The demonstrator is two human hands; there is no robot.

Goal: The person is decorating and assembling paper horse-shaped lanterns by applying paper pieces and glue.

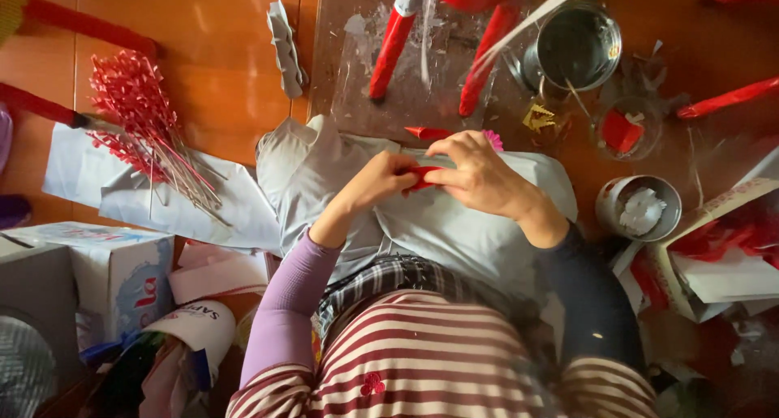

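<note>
Both the left hand (380, 183) and the right hand (479, 174) pinch a small red paper piece (422, 177), mostly hidden beneath the fingers.

A single head-worn camera looks almost straight down over the person's lap, close enough that the striped top (422, 361) fills the bottom edge. The floor (219, 69) spreads toward twelve o'clock; corners at four and eight o'clock are dim, perhaps slightly blurred. No second view shares the scene.
</note>
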